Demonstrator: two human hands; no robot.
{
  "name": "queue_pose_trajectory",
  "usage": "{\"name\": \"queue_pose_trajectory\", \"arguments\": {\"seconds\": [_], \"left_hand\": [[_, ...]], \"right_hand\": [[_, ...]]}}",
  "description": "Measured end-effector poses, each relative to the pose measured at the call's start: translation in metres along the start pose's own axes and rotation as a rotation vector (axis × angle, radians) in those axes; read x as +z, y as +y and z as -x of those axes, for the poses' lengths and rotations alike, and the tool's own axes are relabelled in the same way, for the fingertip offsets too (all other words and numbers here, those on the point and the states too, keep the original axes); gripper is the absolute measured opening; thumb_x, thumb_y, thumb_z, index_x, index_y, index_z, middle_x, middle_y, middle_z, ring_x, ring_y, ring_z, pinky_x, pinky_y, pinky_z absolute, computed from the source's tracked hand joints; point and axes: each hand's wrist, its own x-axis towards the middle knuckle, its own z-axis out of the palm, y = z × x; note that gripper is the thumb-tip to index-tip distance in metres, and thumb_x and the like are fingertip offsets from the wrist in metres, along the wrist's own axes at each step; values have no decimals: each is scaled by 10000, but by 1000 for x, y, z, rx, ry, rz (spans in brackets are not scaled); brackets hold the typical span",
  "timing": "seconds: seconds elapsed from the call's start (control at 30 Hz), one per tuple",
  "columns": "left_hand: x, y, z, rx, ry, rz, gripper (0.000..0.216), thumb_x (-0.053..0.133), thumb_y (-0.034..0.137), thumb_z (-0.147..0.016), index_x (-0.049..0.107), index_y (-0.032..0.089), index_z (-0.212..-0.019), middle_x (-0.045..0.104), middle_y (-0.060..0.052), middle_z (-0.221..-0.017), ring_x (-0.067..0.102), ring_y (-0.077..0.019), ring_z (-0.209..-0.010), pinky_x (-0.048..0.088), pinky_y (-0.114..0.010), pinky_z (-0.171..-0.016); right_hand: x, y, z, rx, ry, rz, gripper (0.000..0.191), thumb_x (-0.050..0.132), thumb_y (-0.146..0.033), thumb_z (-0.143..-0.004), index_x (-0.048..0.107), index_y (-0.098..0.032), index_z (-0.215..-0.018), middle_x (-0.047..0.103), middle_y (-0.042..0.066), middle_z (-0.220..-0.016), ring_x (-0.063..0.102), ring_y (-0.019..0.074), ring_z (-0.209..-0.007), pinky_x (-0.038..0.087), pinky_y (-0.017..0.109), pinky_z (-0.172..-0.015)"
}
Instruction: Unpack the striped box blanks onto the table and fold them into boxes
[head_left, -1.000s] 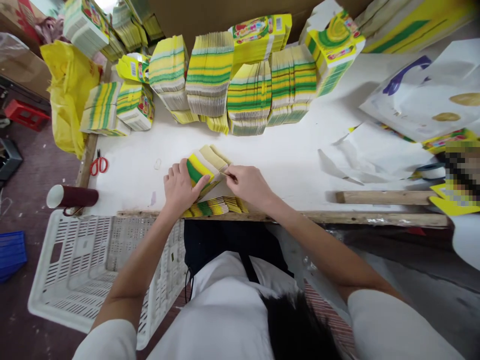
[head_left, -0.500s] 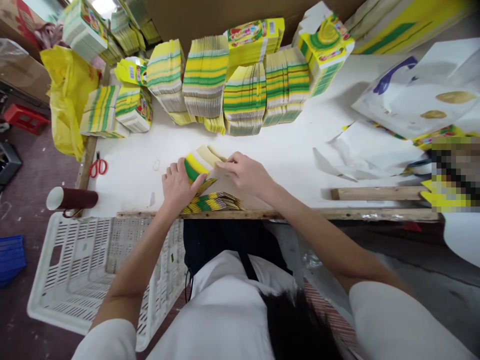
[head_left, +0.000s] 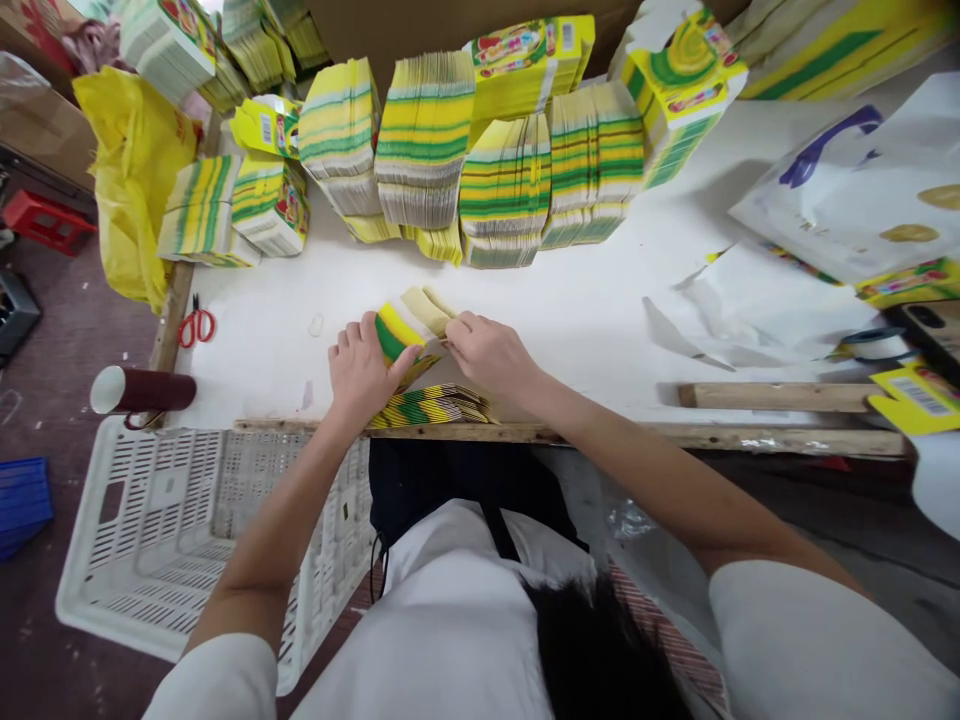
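Observation:
My left hand [head_left: 362, 369] grips a small yellow-and-green printed carton [head_left: 400, 329] on the white table [head_left: 570, 310], thumb laid across its face. The carton's pale cardboard flaps stand open at its far end. My right hand [head_left: 490, 353] is closed in a pinch on one of those flaps. Under both hands, at the table's near edge, lies a short stack of flat cartons [head_left: 435, 407] of the same print.
Tall stacks of flat cartons [head_left: 427, 140] line the back of the table. Red scissors [head_left: 197, 326] and a dark tube [head_left: 142, 391] lie at the left edge. A white slotted crate [head_left: 187, 530] stands below on the left. White bags [head_left: 855, 200] and wooden battens [head_left: 772, 397] are at the right.
My right hand moved left from the carton's side onto its open flaps. My left hand kept its grip on the carton. The view shifted slightly.

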Motion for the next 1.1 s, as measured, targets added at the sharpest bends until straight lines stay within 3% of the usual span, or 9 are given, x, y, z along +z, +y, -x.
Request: {"name": "queue_pose_trajectory", "arguments": {"seconds": [0.13, 0.4, 0.53, 0.63, 0.77, 0.83, 0.97, 1.0, 1.1], "left_hand": [[0, -2, 1, 42, -12, 11, 739, 423, 643, -909, 396, 95, -1404, 560, -217, -1243, 520, -368, -1167, 409, -467, -949], [0, 1, 2, 65, -1, -19, 734, 363, 626, -934, 404, 52, -1390, 565, -233, -1242, 528, -372, -1134, 406, -459, -935], [0, 0, 3, 53, 13, -13, 732, 360, 624, -937, 398, 49, -1387, 564, -235, -1240, 526, -369, -1137, 410, -457, -930], [-1, -1, 3, 32, 6, 7, 728, 357, 630, -936, 404, 62, -1388, 565, -223, -1243, 527, -366, -1146, 420, -460, -930], [-3, 0, 2, -13, -11, 45, 693, 355, 630, -933, 410, 109, -1387, 567, -207, -1252, 529, -363, -1160, 427, -473, -940], [-4, 1, 1, -22, -22, 61, 694, 374, 639, -922, 408, 123, -1384, 564, -206, -1254, 526, -365, -1171, 430, -482, -942], [-3, 2, 0, -22, -25, 40, 714, 392, 655, -908, 418, 114, -1372, 566, -215, -1244, 525, -377, -1180, 434, -487, -939], [-3, 2, 1, -21, -20, 28, 722, 393, 658, -906, 420, 107, -1371, 568, -217, -1238, 527, -381, -1176, 434, -486, -938], [-1, 3, 2, -14, -5, 14, 731, 393, 661, -905, 419, 101, -1375, 577, -218, -1226, 529, -385, -1171, 434, -480, -939]], "right_hand": [[4, -6, -7, 170, -8, -56, 221, 463, -261, -958, 594, -133, -1081, 683, 116, -969, 574, 202, -757, 314, 299, -628], [0, -42, -4, 384, -107, -414, 218, 575, -314, -924, 666, -156, -804, 713, 70, -790, 614, 172, -711, 393, 272, -649], [-5, -51, -6, 382, -191, -439, 235, 605, -335, -901, 683, -160, -765, 722, 77, -781, 622, 176, -704, 409, 266, -635], [-6, -37, -8, 376, -87, -377, 218, 633, -361, -873, 707, -169, -801, 733, 77, -807, 638, 195, -735, 421, 281, -671], [-13, -10, 1, 264, 30, -367, 184, 554, -155, -840, 719, -176, -918, 738, 41, -834, 636, 166, -734, 416, 267, -697], [-22, 2, 9, 160, -70, -418, 181, 561, -124, -793, 727, -174, -844, 726, 19, -770, 623, 149, -689, 417, 257, -682], [-43, 18, 20, -18, -518, -662, 106, 666, -187, -738, 757, -186, -791, 743, -2, -759, 654, 145, -701, 458, 240, -686], [-45, 20, 20, -30, -545, -704, 122, 680, -219, -748, 767, -191, -828, 749, 0, -782, 661, 150, -720, 466, 244, -692], [-43, 21, 12, 40, -252, -669, 267, 642, -268, -830, 745, -204, -1068, 743, 33, -958, 653, 156, -791, 472, 269, -736]]}}
